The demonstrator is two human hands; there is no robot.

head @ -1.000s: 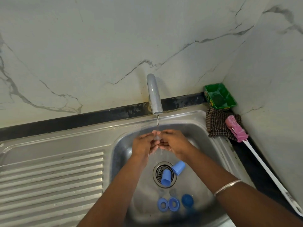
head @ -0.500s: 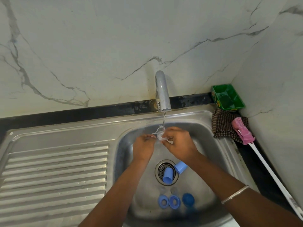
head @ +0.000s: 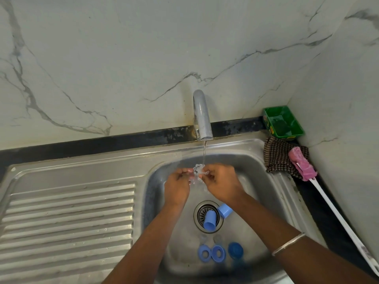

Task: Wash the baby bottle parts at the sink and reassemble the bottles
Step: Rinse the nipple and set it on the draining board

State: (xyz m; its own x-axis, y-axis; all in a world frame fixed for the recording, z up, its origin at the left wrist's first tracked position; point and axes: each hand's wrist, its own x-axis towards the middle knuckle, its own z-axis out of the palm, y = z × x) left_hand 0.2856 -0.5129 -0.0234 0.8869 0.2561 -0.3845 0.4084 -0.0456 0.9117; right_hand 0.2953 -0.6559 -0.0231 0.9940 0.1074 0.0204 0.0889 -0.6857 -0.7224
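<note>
Gleaming steel sink point(head: 266, 160) below veined marble wall point(head: 123, 58)

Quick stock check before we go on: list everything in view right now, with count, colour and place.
tap: 1, grey, at the wall, water running
sink: 1, steel, drainboard on its left
clear part: 1, transparent, under the stream, between both hands; type unclear
caps: 2, light blue, on their sides at the drain
rings: 2, blue, side by side on the basin floor
round lid: 1, darker blue, right of the rings
green tub: 1, back right corner
checked cloth: 1, brown, right of the basin
bottle brush: 1, pink head, white handle, right counter
bangle: 1, silver, right wrist
left hand: holds clear part
right hand: holds clear part
</note>
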